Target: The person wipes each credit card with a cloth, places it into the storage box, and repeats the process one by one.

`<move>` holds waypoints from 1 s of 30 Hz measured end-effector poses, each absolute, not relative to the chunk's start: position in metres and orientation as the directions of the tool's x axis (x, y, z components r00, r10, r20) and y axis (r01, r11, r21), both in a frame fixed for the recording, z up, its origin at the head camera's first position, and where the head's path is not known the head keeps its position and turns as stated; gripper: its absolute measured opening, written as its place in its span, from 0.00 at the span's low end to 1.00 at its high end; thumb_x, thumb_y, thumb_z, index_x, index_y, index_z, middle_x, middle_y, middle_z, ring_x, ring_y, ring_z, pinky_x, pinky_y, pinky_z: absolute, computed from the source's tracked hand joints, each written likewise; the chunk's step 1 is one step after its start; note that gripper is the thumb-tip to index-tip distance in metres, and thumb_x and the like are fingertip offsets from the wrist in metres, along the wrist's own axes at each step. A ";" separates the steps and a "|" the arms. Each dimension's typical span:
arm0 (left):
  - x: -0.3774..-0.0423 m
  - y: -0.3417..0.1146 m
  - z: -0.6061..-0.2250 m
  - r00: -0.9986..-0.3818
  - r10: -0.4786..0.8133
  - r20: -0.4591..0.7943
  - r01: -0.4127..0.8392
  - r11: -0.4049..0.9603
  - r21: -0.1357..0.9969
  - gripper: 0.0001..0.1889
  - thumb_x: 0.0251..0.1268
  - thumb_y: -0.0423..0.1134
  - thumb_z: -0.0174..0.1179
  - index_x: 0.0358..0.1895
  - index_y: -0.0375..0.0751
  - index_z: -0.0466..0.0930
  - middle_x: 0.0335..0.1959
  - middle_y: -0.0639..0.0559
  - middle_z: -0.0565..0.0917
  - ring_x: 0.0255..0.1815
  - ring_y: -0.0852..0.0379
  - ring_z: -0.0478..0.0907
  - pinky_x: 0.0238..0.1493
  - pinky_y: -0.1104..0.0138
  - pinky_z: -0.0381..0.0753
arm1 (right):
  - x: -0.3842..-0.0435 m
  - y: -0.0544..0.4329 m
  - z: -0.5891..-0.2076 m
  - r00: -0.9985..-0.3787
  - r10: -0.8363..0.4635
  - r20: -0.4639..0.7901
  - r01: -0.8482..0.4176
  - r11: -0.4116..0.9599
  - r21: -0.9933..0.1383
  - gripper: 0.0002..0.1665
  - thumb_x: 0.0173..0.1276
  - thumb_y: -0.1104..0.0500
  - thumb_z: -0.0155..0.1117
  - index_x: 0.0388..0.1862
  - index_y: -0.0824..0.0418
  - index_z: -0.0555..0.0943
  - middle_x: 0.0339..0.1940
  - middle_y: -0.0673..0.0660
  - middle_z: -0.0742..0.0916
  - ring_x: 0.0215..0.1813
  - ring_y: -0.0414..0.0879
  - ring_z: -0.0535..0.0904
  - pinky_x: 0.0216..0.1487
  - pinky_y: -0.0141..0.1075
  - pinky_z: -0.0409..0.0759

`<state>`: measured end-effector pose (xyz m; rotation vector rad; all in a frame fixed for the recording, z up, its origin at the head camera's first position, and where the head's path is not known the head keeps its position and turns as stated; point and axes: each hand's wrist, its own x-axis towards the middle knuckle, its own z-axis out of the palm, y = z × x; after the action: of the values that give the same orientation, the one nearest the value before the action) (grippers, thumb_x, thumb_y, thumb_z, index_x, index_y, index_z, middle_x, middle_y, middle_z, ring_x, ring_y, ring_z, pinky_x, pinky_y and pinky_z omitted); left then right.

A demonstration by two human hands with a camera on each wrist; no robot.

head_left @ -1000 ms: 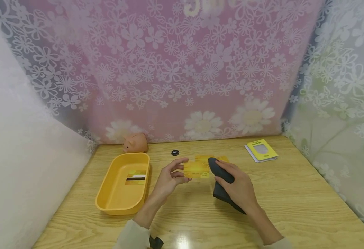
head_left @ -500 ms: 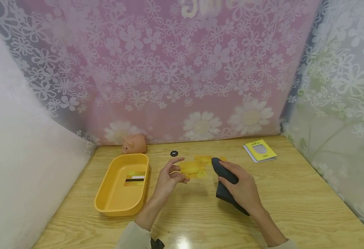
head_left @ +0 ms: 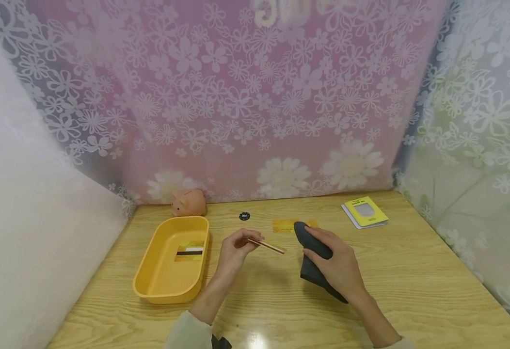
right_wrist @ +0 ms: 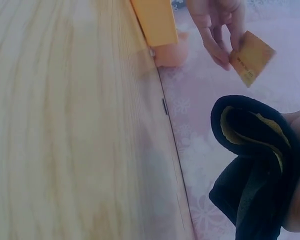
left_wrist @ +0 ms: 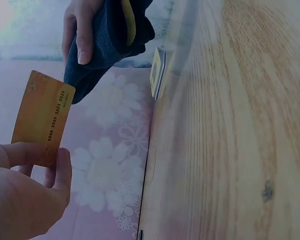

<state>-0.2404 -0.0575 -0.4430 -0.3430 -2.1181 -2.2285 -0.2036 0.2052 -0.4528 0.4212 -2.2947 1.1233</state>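
Head view: note card [head_left: 269, 246] raised above table [head_left: 255, 295], between left hand [head_left: 232, 254] and right hand [head_left: 337, 265]; seen nearly edge-on, tilted down toward its free end. Gripped at one end only, presumably to leave most of both faces uncovered. Refer to left wrist view for the printed number line on one face.

Left hand: narrowed to a thin pinch on card, thumb and fingers almost together. Exact curl of the remaining fingers not determinable.

Right hand: bent around cloth [head_left: 313, 243], thumb and fingers on opposite sides, spread only to the width of the bundle. Refer to right wrist view for the folds and yellow inner side. Doubled over, probably to form a thick, easily held pad. Positioned near card, with a visible gap in head view.

On table: second card [head_left: 283, 225], partly hidden by cloth; chip [head_left: 244, 216]; booklet [head_left: 365, 212]. Located toward the back, presumably to stay out of the way. At left: tray [head_left: 161, 278], with third card [head_left: 189, 252] inside, likely for separation from second card. Behind tray: piggy bank [head_left: 189, 202].
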 end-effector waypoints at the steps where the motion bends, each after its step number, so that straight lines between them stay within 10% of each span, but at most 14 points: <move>1: -0.240 -0.057 -0.443 -0.977 0.107 0.186 0.180 -0.062 0.982 0.05 0.71 0.26 0.63 0.44 0.31 0.86 0.54 0.43 0.84 0.58 0.48 0.83 0.64 0.56 0.82 | -0.204 0.205 -0.453 -0.802 -0.039 0.596 -0.496 0.600 -0.628 0.35 0.62 0.63 0.80 0.69 0.49 0.83 0.65 0.53 0.85 0.65 0.55 0.82 0.57 0.29 0.82; 5: -0.240 -0.057 -0.445 -0.980 0.095 0.177 0.168 -0.091 0.982 0.07 0.70 0.24 0.60 0.46 0.31 0.86 0.52 0.43 0.81 0.48 0.49 0.85 0.56 0.54 0.87 | -0.204 0.203 -0.452 -0.796 -0.043 0.604 -0.506 0.595 -0.624 0.35 0.62 0.63 0.80 0.69 0.49 0.83 0.65 0.53 0.85 0.65 0.54 0.82 0.58 0.23 0.79; 9: -0.239 -0.058 -0.445 -0.967 0.155 0.201 0.177 -0.155 0.972 0.11 0.75 0.23 0.55 0.53 0.28 0.83 0.48 0.38 0.81 0.35 0.49 0.86 0.43 0.54 0.91 | -0.203 0.201 -0.450 -0.794 -0.046 0.606 -0.509 0.596 -0.621 0.35 0.63 0.63 0.80 0.69 0.49 0.83 0.65 0.53 0.85 0.65 0.55 0.82 0.57 0.42 0.86; 12: -0.239 -0.058 -0.446 -0.961 0.188 0.203 0.171 -0.177 0.969 0.12 0.77 0.24 0.53 0.57 0.27 0.81 0.52 0.36 0.81 0.36 0.47 0.88 0.43 0.52 0.92 | -0.203 0.199 -0.449 -0.792 -0.051 0.608 -0.512 0.596 -0.618 0.35 0.63 0.63 0.80 0.69 0.49 0.82 0.65 0.54 0.85 0.66 0.56 0.81 0.55 0.50 0.86; 22: -0.239 -0.055 -0.446 -0.960 0.198 0.197 0.157 -0.201 0.967 0.14 0.79 0.29 0.53 0.58 0.27 0.82 0.55 0.27 0.80 0.38 0.47 0.89 0.47 0.54 0.91 | -0.200 0.192 -0.443 -0.799 -0.070 0.597 -0.523 0.571 -0.633 0.35 0.64 0.63 0.79 0.70 0.49 0.82 0.67 0.52 0.84 0.65 0.54 0.82 0.51 0.32 0.85; 30: -0.240 -0.053 -0.447 -0.958 0.191 0.212 0.189 -0.131 0.973 0.24 0.74 0.22 0.57 0.70 0.42 0.76 0.51 0.26 0.80 0.39 0.46 0.90 0.48 0.54 0.91 | -0.199 0.176 -0.440 -0.786 -0.103 0.610 -0.562 0.532 -0.633 0.36 0.63 0.64 0.79 0.70 0.48 0.82 0.69 0.51 0.83 0.68 0.53 0.80 0.58 0.49 0.86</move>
<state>-0.2398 -0.0528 -0.4468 -0.4537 -2.0716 -2.3198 -0.1994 0.1762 -0.4401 0.5388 -2.2640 1.1940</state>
